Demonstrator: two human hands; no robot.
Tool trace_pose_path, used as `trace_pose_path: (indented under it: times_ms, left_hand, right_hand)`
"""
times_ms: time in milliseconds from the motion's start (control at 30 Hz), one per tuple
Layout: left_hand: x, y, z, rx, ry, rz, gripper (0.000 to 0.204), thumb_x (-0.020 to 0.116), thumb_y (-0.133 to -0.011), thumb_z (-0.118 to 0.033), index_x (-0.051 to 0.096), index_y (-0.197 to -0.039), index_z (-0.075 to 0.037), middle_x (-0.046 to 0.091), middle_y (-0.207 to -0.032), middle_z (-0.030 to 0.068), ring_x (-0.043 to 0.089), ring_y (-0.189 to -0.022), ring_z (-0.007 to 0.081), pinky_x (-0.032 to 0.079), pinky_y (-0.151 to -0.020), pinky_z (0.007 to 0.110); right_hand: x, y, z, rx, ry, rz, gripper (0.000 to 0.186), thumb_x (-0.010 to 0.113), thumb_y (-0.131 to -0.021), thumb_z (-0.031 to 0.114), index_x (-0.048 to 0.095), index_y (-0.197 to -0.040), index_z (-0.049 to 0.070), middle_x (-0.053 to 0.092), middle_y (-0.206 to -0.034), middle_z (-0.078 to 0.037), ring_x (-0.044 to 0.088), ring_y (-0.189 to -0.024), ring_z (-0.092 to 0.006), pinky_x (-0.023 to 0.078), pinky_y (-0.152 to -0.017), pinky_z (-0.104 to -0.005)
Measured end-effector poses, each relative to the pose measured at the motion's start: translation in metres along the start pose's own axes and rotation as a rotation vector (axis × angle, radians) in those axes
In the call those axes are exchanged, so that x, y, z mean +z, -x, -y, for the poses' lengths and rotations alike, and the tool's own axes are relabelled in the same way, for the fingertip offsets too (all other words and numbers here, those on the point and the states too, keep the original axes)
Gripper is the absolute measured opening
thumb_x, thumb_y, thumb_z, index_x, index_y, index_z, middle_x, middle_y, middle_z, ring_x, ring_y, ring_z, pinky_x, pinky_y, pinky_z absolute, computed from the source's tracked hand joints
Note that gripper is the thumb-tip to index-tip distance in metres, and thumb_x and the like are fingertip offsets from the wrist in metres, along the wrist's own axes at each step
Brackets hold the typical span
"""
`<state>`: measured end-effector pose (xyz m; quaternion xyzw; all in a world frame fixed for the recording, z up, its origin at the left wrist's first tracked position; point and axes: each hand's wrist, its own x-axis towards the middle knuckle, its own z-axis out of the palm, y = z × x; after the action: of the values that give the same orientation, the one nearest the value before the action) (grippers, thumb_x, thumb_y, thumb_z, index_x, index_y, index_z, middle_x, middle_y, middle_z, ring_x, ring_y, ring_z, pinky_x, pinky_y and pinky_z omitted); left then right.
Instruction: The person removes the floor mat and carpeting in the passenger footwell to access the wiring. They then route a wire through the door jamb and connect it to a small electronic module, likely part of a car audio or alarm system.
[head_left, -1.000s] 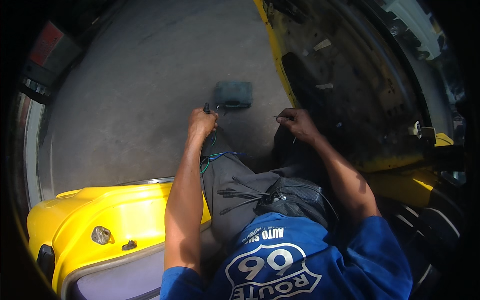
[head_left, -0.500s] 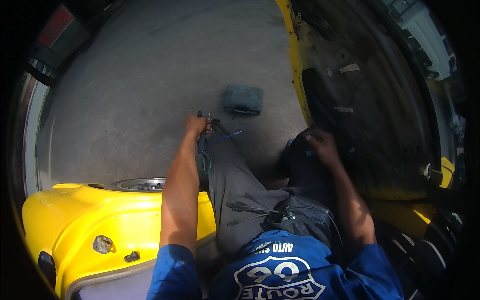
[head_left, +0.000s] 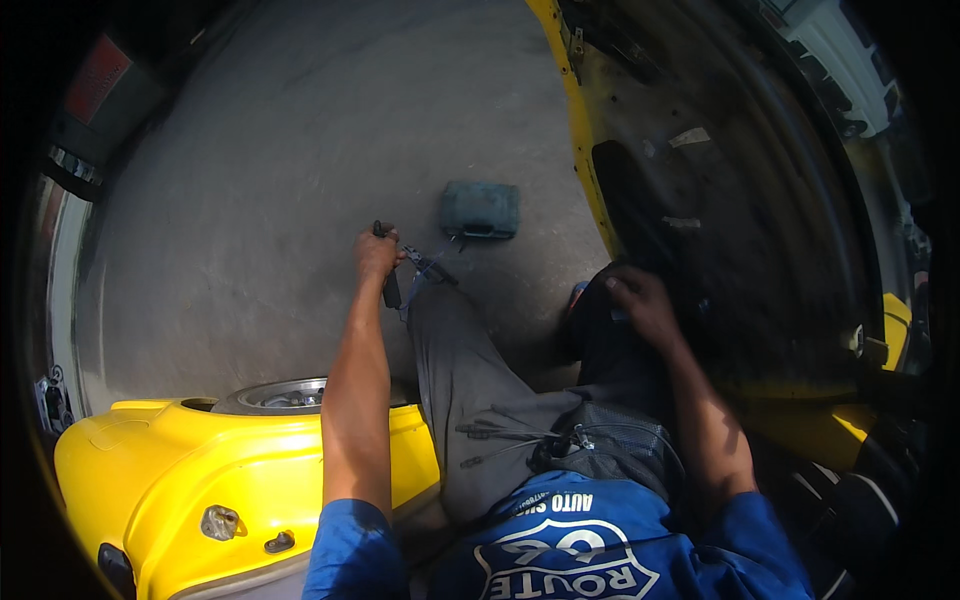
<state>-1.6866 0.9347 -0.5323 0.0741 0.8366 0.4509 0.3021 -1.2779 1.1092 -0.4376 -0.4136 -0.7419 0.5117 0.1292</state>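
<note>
My left hand [head_left: 378, 255] is closed on a dark-handled plier-like tool [head_left: 410, 258]; thin wires [head_left: 431, 271] trail beside it. My right hand [head_left: 636, 296] is curled by my right knee, its fingers in shadow; I cannot make out what it holds. A worn teal-grey plastic case [head_left: 478, 208] lies on the floor beyond my hands. Several black cables [head_left: 500, 434] stick out from a dark mesh bag [head_left: 620, 440] at my waist.
A large dark panel with a yellow edge [head_left: 585, 150] fills the right side. At lower left are a yellow body panel [head_left: 190, 470] and a wheel rim [head_left: 270, 395] behind it. A white vehicle [head_left: 840, 60] stands at upper right, on the grey concrete floor [head_left: 250, 200].
My left hand has shifted left, away from the case, and the tool in it now shows more. My right hand has dropped down and rightward toward my knee. The view has shifted slightly.
</note>
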Motion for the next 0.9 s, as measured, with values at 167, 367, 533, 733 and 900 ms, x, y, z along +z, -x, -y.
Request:
trace_pose_path:
  times_ms: [167,367,533,733,900]
  left_hand:
    - [-0.070,0.077,-0.060,-0.188,0.572,0.156,0.049,0.066,-0.103,-0.044,0.055,-0.124,-0.001,0.059,-0.084,0.0079,0.066,-0.070,0.0191,0.058,-0.057,0.029]
    - [-0.025,0.230,-0.009,-0.330,0.803,0.050,0.039,0.065,-0.104,-0.037,0.050,-0.128,-0.009,0.053,-0.091,0.0084,0.068,-0.078,0.0267,0.067,-0.069,0.044]
    - [-0.007,0.300,0.028,0.274,-0.326,-0.390,0.054,0.071,-0.096,-0.012,0.049,-0.145,-0.013,0.054,-0.118,0.0188,0.061,-0.107,0.0329,0.052,-0.088,0.047]
    - [0.012,0.311,0.041,0.547,-0.685,-0.237,0.043,0.070,-0.094,-0.012,0.063,-0.137,-0.012,0.043,-0.154,0.0173,0.027,-0.152,0.0400,0.026,-0.123,0.057]
    - [0.025,0.321,0.044,0.737,-0.545,0.139,0.032,0.058,-0.103,-0.021,0.067,-0.130,-0.007,0.065,-0.135,0.0142,0.050,-0.141,0.0333,0.030,-0.123,0.052]
  right_hand:
    - [-0.013,0.001,-0.001,0.022,0.044,-0.030,0.030,0.069,-0.098,0.024,0.075,-0.113,-0.001,0.070,-0.086,-0.007,0.062,-0.079,-0.0143,0.050,-0.074,-0.0321]
    - [-0.022,0.002,-0.005,0.046,-0.005,-0.047,0.027,0.073,-0.095,0.021,0.077,-0.110,0.000,0.072,-0.087,-0.005,0.063,-0.080,-0.0130,0.050,-0.075,-0.0309]
    - [-0.024,0.013,-0.006,-0.075,0.055,0.020,0.025,0.072,-0.096,0.019,0.077,-0.111,-0.001,0.077,-0.100,-0.009,0.069,-0.094,-0.0163,0.052,-0.087,-0.0316]
    - [-0.021,0.016,0.001,-0.087,0.098,0.035,0.026,0.072,-0.096,0.020,0.077,-0.112,-0.001,0.077,-0.102,-0.011,0.070,-0.096,-0.0191,0.052,-0.088,-0.0328]
    - [-0.025,0.019,-0.003,-0.142,0.140,0.039,0.029,0.072,-0.095,0.021,0.076,-0.114,-0.001,0.077,-0.104,-0.014,0.070,-0.095,-0.0204,0.053,-0.087,-0.0342]
